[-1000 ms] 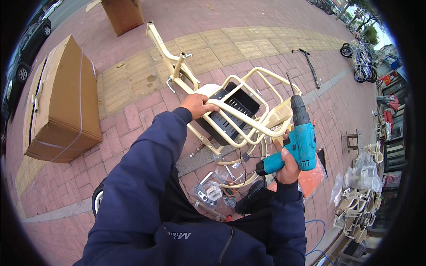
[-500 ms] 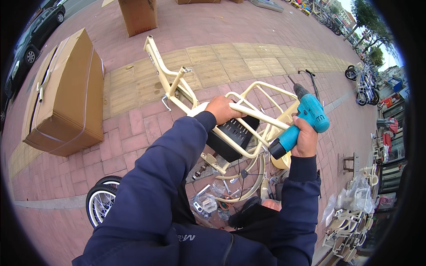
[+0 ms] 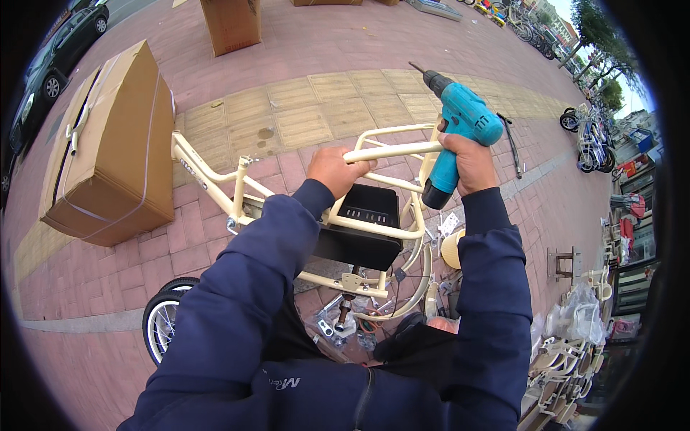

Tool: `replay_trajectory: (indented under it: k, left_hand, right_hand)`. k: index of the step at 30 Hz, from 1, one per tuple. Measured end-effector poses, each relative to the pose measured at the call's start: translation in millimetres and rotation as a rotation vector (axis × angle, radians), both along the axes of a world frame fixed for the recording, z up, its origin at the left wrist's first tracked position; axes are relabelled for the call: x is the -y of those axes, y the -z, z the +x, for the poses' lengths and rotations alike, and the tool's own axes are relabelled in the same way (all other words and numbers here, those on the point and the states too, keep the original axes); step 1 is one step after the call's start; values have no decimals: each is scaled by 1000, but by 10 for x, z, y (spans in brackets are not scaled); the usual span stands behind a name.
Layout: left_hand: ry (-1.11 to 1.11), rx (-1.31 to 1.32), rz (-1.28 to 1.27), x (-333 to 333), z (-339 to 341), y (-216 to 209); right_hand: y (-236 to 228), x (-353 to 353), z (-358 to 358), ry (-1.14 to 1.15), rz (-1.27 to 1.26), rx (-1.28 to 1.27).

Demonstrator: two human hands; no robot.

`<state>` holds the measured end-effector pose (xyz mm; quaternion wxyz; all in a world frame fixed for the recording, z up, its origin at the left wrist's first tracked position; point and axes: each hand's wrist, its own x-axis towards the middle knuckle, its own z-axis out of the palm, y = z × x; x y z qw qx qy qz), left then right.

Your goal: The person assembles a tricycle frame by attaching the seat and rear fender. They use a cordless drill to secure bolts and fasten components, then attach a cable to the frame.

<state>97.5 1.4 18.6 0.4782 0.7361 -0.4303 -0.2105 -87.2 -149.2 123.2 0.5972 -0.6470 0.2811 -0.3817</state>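
Note:
A cream bicycle frame (image 3: pixel 238 192) with tubular side rails is tilted across the paving in front of me. My left hand (image 3: pixel 336 171) is closed around the near end of its upper tube (image 3: pixel 395 151). Held in my right hand (image 3: pixel 471 161) is a teal cordless drill (image 3: pixel 468 115), its bit pointing up and to the left. The tube's other end meets my right fingers; whether they grip it too is hidden. Below the tube, a black slotted metal tray (image 3: pixel 363 244) sits inside the frame. A dark axle (image 3: pixel 343 310) sticks out at the frame's bottom.
Loose hardware (image 3: pixel 332 320) and a cream curved mudguard (image 3: pixel 424 284) lie near my feet. A large cardboard box (image 3: pixel 118 158) stands at left, above white-rimmed wheels (image 3: pixel 162 327). A hand pump (image 3: pixel 512 147) lies beyond the drill. Cream parts (image 3: pixel 568 366) are heaped at right.
The bicycle frame has swung left and lower at its front end, its rear turning with it. My right hand has raised the drill up and to the left. My left hand has shifted slightly left.

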Motion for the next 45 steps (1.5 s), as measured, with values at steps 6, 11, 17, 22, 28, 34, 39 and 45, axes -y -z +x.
replay_trajectory:
  k: [6, 11, 17, 22, 28, 34, 39, 45]
  left_hand:
    - [-39, -18, 22, 40, -251, 76]
    - [-52, 14, 85, 122, -348, 35]
    - [9, 29, -4, 190, -288, 194]
    - [327, 2, 74, 121, -13, 435]
    - [432, -135, 563, -113, -79, 498]
    - [447, -132, 526, -189, -248, 435]
    - [458, -124, 455, -214, -297, 446]
    - [469, -90, 470, -191, -288, 463]
  right_hand:
    - [29, 108, -72, -39, 9, -15]
    - [28, -86, -461, -89, 156, 154]
    - [286, -910, -1338, -121, 198, -67]
    - [716, -1958, -1739, -69, 221, -268]
    - [1183, -2683, -1560, 52, 58, -425]
    - [1348, -2941, -1487, 90, 3, -472]
    - [1370, -2987, -1430, 137, -34, -521]
    - [1333, -3011, -1454, 125, -28, -591]
